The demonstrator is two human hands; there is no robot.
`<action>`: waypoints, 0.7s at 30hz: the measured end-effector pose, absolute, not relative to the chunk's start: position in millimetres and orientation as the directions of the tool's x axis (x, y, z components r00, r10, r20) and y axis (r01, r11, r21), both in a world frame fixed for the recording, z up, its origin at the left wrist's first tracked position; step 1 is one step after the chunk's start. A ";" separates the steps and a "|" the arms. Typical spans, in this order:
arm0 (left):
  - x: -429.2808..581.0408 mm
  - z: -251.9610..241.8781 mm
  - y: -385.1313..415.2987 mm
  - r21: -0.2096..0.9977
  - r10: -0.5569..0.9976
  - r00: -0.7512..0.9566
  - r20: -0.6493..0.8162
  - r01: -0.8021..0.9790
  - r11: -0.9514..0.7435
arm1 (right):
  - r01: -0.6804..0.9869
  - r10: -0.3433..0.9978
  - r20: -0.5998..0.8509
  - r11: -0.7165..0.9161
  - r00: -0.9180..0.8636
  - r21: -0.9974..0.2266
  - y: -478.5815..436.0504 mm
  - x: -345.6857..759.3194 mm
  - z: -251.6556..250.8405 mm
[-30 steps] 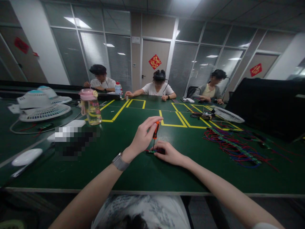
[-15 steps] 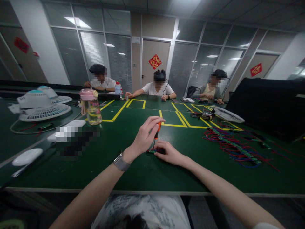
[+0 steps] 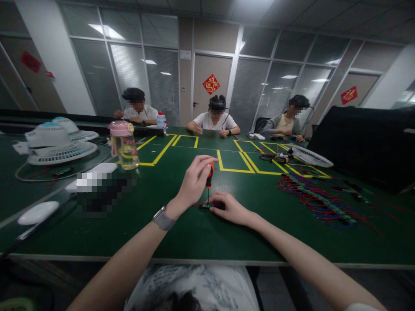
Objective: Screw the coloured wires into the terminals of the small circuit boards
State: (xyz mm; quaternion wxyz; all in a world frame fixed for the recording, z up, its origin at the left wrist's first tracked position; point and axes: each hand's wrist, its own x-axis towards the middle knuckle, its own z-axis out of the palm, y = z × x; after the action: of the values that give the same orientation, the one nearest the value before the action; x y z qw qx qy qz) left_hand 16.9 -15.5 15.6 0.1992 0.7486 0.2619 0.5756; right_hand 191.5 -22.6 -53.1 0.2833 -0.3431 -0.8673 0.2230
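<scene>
My left hand is closed round the orange-and-black handle of a small screwdriver, which stands nearly upright with its tip down on a small green circuit board. My right hand lies on the green table with its fingers curled on the right end of that board, pinning it down. A grey watch sits on my left wrist.
A clear water bottle with a pink lid stands at the left, with white fan parts beyond it. A heap of red and blue wires lies at the right, near a white fan grille. Three people sit at the far side.
My left hand has shifted its fingers on the screwdriver handle, and the tool now stands straighter. My right hand and the board have stayed in place.
</scene>
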 end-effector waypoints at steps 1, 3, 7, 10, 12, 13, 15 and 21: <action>17.1 16.0 -15.6 0.639 0.645 0.214 0.734 0.105 -0.762 | 0.469 0.721 0.338 0.666 -0.605 -0.581 -22.7 191.6 -53.0; 17.6 16.9 -15.7 0.732 0.704 0.251 0.664 -0.027 -0.681 | 0.469 0.722 0.338 0.664 -0.604 -0.582 -23.0 191.9 -52.8; 16.8 16.9 -14.7 0.756 0.730 0.233 0.643 -0.042 -0.653 | 0.463 0.721 0.342 0.665 -0.603 -0.586 -23.0 192.3 -52.8; 16.0 15.5 -13.6 0.675 0.676 0.172 0.716 0.077 -0.734 | 0.468 0.722 0.341 0.665 -0.602 -0.582 -22.5 192.4 -53.6; 16.0 14.8 -13.4 0.651 0.659 0.167 0.733 0.106 -0.751 | 0.470 0.725 0.337 0.661 -0.601 -0.585 -22.3 192.3 -54.0; 16.3 14.7 -13.5 0.660 0.663 0.179 0.727 0.086 -0.746 | 0.470 0.726 0.336 0.660 -0.601 -0.586 -22.3 192.2 -54.1; 16.9 14.9 -14.1 0.717 0.695 0.229 0.682 -0.018 -0.697 | 0.468 0.725 0.337 0.661 -0.601 -0.586 -22.6 192.0 -53.8; 16.8 16.8 -15.9 0.813 0.759 0.290 0.582 -0.183 -0.553 | 0.462 0.724 0.338 0.660 -0.601 -0.593 -23.9 191.9 -51.7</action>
State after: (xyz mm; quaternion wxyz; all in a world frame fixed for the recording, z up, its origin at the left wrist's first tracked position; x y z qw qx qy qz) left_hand 16.8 -15.9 16.8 0.4228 0.6830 0.2110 0.5570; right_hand 191.9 -23.9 -51.7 0.2864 -0.3430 -0.8647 0.2293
